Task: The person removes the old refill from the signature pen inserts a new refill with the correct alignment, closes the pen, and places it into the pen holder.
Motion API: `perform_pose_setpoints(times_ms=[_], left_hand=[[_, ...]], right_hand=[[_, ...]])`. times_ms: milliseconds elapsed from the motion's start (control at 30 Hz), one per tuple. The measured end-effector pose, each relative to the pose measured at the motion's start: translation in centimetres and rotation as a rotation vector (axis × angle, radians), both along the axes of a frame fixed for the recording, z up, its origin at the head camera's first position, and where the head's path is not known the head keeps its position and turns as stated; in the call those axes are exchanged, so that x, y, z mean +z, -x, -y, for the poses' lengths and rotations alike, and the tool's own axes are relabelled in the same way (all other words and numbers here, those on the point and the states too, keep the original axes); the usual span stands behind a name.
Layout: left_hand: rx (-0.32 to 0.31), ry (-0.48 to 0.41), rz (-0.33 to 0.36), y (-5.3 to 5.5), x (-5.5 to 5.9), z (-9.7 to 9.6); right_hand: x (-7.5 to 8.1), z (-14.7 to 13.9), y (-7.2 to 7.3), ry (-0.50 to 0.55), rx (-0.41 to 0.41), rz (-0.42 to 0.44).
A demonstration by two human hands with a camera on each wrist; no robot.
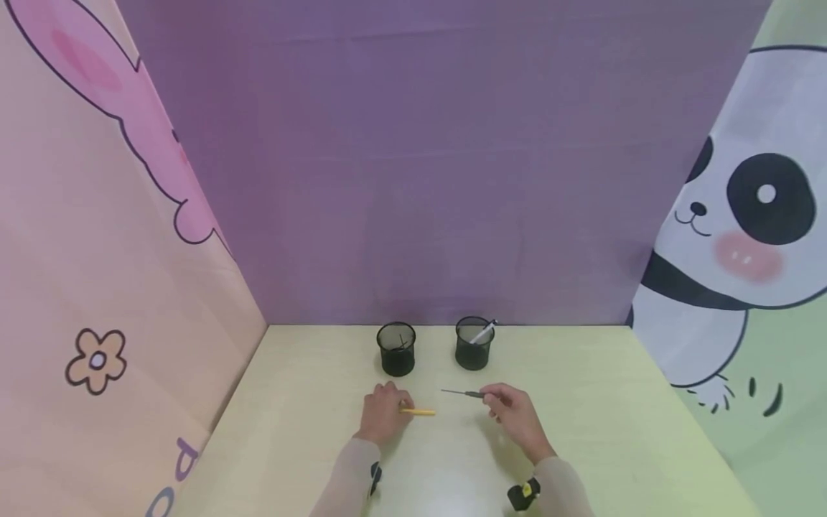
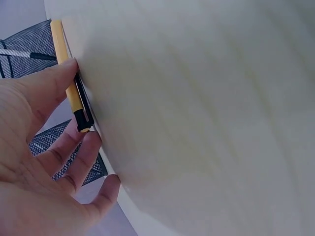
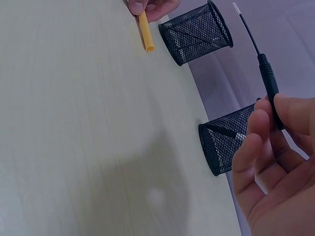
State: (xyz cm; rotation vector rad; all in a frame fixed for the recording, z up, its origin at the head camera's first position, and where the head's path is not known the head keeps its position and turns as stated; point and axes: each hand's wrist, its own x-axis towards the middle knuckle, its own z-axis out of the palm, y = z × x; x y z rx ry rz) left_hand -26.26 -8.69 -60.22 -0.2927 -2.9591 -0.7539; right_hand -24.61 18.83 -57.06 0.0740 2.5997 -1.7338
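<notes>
On the screwdriver (image 3: 267, 76), curled right fingers (image 3: 247, 153)

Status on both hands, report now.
Left hand pinches yellow pen barrel. Right hand holds thin dark-handled tool. The two pieces apart, nothing between; mesh cups stand beyond.

From well back at your head, a camera looks forward and down across the table (image 1: 291, 416) to the purple backdrop (image 1: 452, 158), while close, steeply tilted wrist views face your left hand (image 1: 382, 414) and your right hand (image 1: 515, 416); both close-ups share the two mesh cups (image 1: 397, 361) and the yellow barrel (image 1: 424, 413).
</notes>
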Motion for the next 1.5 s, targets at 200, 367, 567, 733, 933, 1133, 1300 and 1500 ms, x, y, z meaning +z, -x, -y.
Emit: perform_pose_setpoints(times_ms=[200, 367, 567, 733, 933, 1133, 1300, 1500], left_hand=[[-0.005, 0.010, 0.002, 0.0, 0.0, 0.0], [-0.013, -0.018, 0.004, -0.1, 0.1, 0.0], [-0.027, -0.090, -0.025, -0.1, 0.6, 0.0], [-0.087, -0.271, -0.041, -0.5, 1.8, 0.0], [-0.130, -0.394, -0.050, -0.9, 3.1, -0.2], [-0.129, -0.408, -0.079, -1.0, 3.7, -0.6], [-0.118, -0.387, -0.090, -0.9, 3.7, -0.8], [-0.133, -0.397, -0.094, -0.7, 3.6, -1.0]], right_hand=[[0.0, 0.1, -0.1, -0.005, -0.004, -0.002], [0.1, 0.1, -0.2, -0.001, -0.002, -0.005], [0.3, 0.1, -0.3, -0.003, 0.001, -0.006], [0.4, 0.2, -0.3, 0.007, 0.001, -0.014], [0.5, 0.4, -0.2, 0.004, 0.006, -0.032], [0.6, 0.5, -0.1, 0.011, -0.003, -0.052], [0.5, 0.5, -0.1, 0.010, -0.008, -0.049], [0.5, 0.6, -0.1, 0.016, -0.009, -0.051]])
